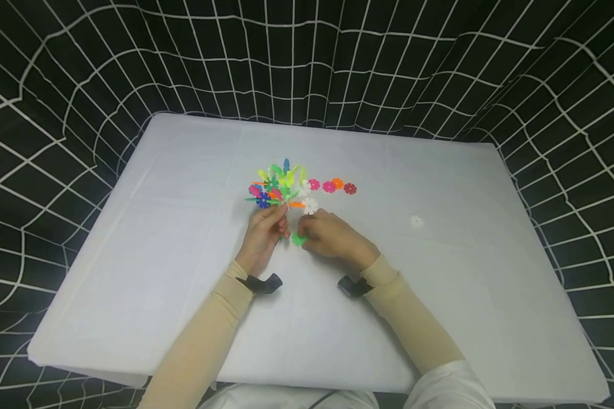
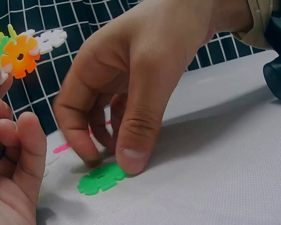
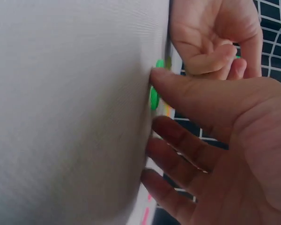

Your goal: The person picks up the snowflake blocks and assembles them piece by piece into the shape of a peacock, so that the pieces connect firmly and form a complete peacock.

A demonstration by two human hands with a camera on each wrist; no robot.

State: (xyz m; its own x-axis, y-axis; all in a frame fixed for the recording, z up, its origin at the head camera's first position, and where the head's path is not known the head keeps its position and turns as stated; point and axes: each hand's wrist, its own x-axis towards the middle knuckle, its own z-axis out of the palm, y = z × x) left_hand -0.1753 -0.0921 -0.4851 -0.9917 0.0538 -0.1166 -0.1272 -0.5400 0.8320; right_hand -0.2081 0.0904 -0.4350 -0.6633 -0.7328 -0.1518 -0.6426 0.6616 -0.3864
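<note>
My left hand [image 1: 266, 230] pinches a bunch of linked, notched flower-shaped plastic discs [image 1: 286, 184] in many colours between thumb and fingertips. In the left wrist view, an orange disc [image 2: 20, 56] and a white disc [image 2: 50, 41] of that bunch stand above its fingers. My right hand [image 1: 332, 233] reaches down to a loose green disc [image 2: 102, 179] lying flat on the table. The thumb tip is right at the disc's near edge and the index fingertip is close to its far edge. In the right wrist view the green disc [image 3: 154, 98] shows edge-on beside the thumb, with the other fingers spread.
Behind the right hand lie several loose discs in a row, among them a pink one [image 1: 329, 187], an orange one [image 1: 337, 183] and a dark red one [image 1: 350, 188]. A white disc [image 1: 417, 221] lies alone further right. Dark grid-lined curtains [image 1: 307, 62] surround the white table [image 1: 148, 255].
</note>
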